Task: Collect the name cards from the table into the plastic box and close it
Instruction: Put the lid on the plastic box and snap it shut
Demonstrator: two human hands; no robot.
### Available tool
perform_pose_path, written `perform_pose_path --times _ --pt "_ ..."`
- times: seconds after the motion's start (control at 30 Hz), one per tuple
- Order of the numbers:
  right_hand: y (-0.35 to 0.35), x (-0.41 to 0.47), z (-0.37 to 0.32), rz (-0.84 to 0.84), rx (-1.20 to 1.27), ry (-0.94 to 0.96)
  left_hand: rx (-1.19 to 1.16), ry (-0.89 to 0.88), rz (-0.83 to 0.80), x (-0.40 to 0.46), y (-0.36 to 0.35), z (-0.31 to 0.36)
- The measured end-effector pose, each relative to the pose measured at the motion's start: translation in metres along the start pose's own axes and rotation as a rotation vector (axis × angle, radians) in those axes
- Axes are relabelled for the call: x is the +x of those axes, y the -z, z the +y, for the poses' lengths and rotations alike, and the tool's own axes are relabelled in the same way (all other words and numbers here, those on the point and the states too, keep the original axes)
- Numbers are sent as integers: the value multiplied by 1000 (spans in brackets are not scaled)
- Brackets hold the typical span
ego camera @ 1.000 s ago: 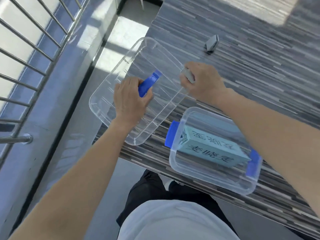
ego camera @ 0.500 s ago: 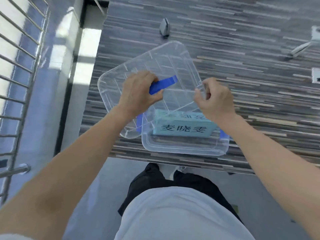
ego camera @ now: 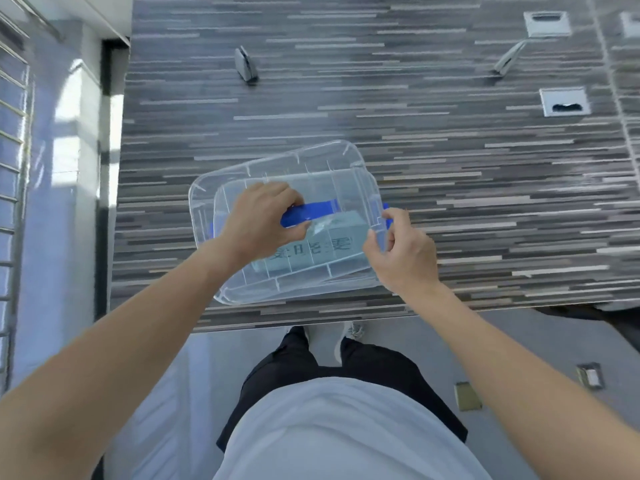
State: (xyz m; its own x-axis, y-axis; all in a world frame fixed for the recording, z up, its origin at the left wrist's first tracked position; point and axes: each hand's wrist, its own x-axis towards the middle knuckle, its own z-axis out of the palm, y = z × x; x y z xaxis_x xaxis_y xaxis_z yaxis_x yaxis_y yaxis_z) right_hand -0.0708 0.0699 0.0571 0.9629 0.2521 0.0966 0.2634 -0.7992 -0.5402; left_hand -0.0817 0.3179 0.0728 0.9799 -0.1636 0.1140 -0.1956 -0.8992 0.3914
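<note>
Head view: we look down on a striped grey table (ego camera: 450, 140) that fills the upper part of the frame, its near edge running left to right just past our feet. Near that edge sits the clear plastic box (ego camera: 304, 289), its long axis lying roughly left to right and tilted a little, the right end further from us. Over it we hold the clear lid (ego camera: 277, 168), skewed against the box so that its left and far edges overhang the rim; it is not seated. Through the lid we see the teal name cards (ego camera: 311, 251) stacked inside the box, long axis along the box's, the printed face turned toward us. Our left hand (ego camera: 261, 223) is closed around the blue handle (ego camera: 311, 211) on top of the lid, which points left to right. Our right hand (ego camera: 403, 252) pinches the lid's right edge between thumb and fingers, beside a blue latch (ego camera: 388, 221). Well apart, at the far side of the table, one folded name card (ego camera: 245, 64) stands, and another (ego camera: 507, 58) lies further right near two metal cable ports (ego camera: 564, 102).
</note>
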Motion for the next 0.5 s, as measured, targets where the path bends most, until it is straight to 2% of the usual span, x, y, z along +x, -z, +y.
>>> perform_pose_path --times 0.5 --pt "-9 -35 15 -9 -15 -117 1 -118 -115 -4 -28 -1"
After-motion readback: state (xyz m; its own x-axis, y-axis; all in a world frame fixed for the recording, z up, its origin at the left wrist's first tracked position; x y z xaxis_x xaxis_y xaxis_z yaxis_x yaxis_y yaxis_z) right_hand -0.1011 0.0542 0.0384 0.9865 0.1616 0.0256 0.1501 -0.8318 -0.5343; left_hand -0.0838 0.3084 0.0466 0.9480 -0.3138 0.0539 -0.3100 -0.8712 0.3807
